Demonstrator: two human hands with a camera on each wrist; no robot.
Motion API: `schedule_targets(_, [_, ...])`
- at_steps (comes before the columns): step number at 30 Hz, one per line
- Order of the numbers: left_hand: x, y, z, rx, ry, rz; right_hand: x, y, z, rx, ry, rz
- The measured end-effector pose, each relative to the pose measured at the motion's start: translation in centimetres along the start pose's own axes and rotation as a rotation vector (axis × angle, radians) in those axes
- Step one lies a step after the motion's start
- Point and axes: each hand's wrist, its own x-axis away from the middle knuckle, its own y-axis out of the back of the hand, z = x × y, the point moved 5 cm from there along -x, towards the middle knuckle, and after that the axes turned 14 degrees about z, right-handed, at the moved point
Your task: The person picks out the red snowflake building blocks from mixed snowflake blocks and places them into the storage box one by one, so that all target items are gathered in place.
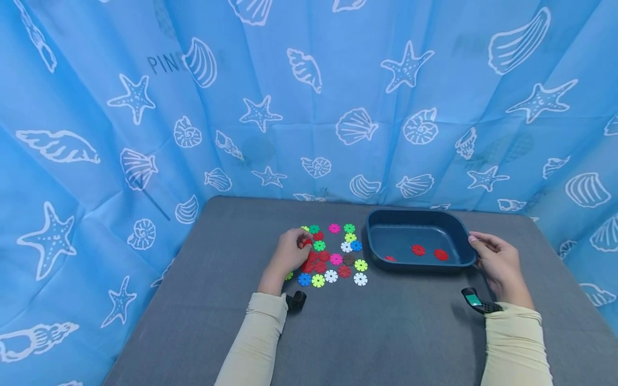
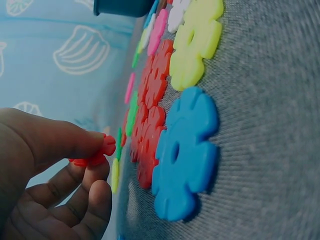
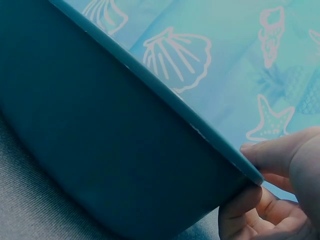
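Observation:
My left hand pinches a red flower-shaped plastic disc between thumb and fingers, just above the left side of a spread of similar discs. Under and beside it lie several red discs, with a blue disc nearest the wrist camera. At the right, my right hand grips the right-hand rim of a dark blue rectangular pan, thumb on top and fingers beneath the lip. Three red discs show on the pan's floor.
Loose discs in other colours lie left of the pan: yellow, white, pink, green and brown. The grey cloth-covered table meets a blue shell-print curtain at the back.

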Motion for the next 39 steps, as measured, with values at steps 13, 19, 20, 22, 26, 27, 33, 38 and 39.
schedule_targets(13, [0.4, 0.1, -0.9, 0.024, -0.04, 0.016, -0.1, -0.2, -0.1, -0.018, 0.028, 0.017])
schedule_targets(19, [0.1, 0.4, -1.5, 0.01, -0.045, 0.01, 0.1, -0.2, -0.3, -0.051, 0.026, 0.015])
schedule_targets(20, [0.1, 0.5, -1.6, 0.011, -0.043, 0.008, 0.1, -0.1, -0.3, -0.047, 0.022, 0.013])
schedule_targets(22, [0.0, 0.7, -1.8, 0.015, -0.044, 0.006, 0.0, 0.0, -0.3, -0.032, 0.018, 0.011])
schedule_targets(26, [0.0, 0.9, -2.3, 0.005, -0.048, 0.003, -0.1, 0.1, -0.3, 0.016, 0.016, -0.002])
schedule_targets(27, [0.0, 1.0, -2.4, 0.001, -0.052, 0.003, -0.2, 0.1, -0.3, 0.018, 0.014, -0.005])
schedule_targets(33, [-0.2, 0.9, -3.1, -0.007, -0.062, 0.015, -0.2, 0.1, -0.3, 0.06, 0.0, -0.019])
schedule_targets(38, [-0.2, 0.8, -4.0, -0.004, -0.097, 0.026, -0.2, 0.1, -0.2, 0.08, -0.012, -0.028])
schedule_targets(39, [-0.2, 0.8, -4.2, -0.005, -0.107, 0.027, -0.2, 0.1, -0.2, 0.081, -0.013, -0.03])
